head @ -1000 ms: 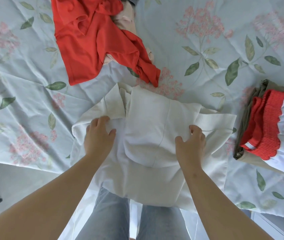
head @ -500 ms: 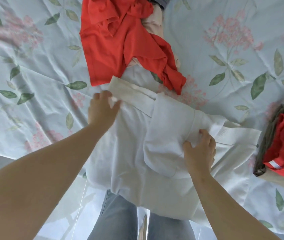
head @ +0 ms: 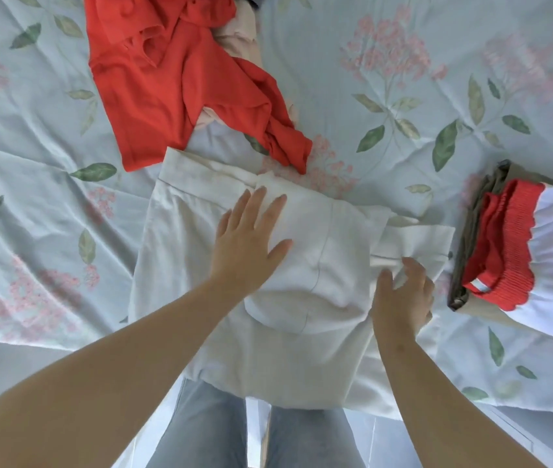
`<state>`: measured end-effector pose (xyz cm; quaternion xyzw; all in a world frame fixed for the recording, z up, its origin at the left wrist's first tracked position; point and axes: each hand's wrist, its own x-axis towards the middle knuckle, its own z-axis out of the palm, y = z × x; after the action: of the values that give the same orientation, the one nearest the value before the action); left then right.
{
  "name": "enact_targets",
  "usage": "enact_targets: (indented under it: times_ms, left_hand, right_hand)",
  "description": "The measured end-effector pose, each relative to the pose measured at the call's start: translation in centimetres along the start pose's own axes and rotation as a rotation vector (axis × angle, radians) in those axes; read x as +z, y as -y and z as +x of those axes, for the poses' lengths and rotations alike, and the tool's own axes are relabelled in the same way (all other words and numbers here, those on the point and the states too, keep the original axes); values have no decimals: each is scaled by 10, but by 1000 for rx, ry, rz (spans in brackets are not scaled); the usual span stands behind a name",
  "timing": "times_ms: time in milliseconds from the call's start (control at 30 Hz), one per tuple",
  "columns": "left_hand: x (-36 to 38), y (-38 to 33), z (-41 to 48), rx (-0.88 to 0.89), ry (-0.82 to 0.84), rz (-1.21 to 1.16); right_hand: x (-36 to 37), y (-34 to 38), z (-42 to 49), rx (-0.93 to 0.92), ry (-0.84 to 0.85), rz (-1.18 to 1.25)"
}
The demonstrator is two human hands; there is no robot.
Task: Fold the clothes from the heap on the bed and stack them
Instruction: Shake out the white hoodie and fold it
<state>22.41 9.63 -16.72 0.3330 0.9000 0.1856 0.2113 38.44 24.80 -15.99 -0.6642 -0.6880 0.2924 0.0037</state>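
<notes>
Floral bed (head: 302, 62) | white garment (head: 319, 265) under both | left grip (head: 248, 244) flat, fingers spread | right grip (head: 401, 298) pinching its edge

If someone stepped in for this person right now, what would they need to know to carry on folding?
Left hand: open, pressed flat on the white garment.
Right hand: pinches a fold at that garment's right side.
The garment lies spread at the near edge of the bed, partly folded.
Done: a stack of folded clothes sits at the right.
Left: finish this fold, stack it, then fold the red garment and the pale piece under it.
</notes>
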Motion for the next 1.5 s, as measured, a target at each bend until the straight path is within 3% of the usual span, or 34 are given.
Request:
enact_targets:
  times_ms: [100, 167, 267, 367, 467, 600, 733, 833, 1133, 1233, 1333, 1500]
  left_hand:
    - [29, -28, -2, 121, 291, 185]
    - [46, -31, -5, 84, 375, 280]
    - [54, -30, -8, 42, 341, 337]
    - [51, -32, -9, 10, 335, 388]
    - [39, -43, -1, 60, 274, 406]
    - [33, -63, 14, 233, 153, 363]
    - [58, -76, -5, 161, 461, 493]
    - [66, -72, -8, 124, 515, 540]
    - [30, -68, 57, 253, 181, 354]
    - [19, -62, 81, 77, 345, 372]
    - [7, -63, 105, 31, 452, 347]
    - [-19, -60, 132, -97, 733, 187]
  right_hand:
    - [-21, -23, 17, 142, -101, -102]
    - [-32, -42, 27, 235, -7, -117]
    - [-43, -62, 38, 222, 190, -54]
    - [-54, -78, 41, 147, -2, 46]
    - [-59, -96, 33, 264, -63, 92]
    - [-53, -110, 29, 334, 231, 229]
    - [-43, -111, 25, 346, 387, 191]
    - [-40, -112, 32, 380, 439, 268]
    - [-51, -60, 48, -186, 259, 274]
    - [-61, -33, 64, -370, 200, 214]
    - [-70, -13, 82, -493, 186, 102]
    - [-80, 18, 115, -524, 62, -18]
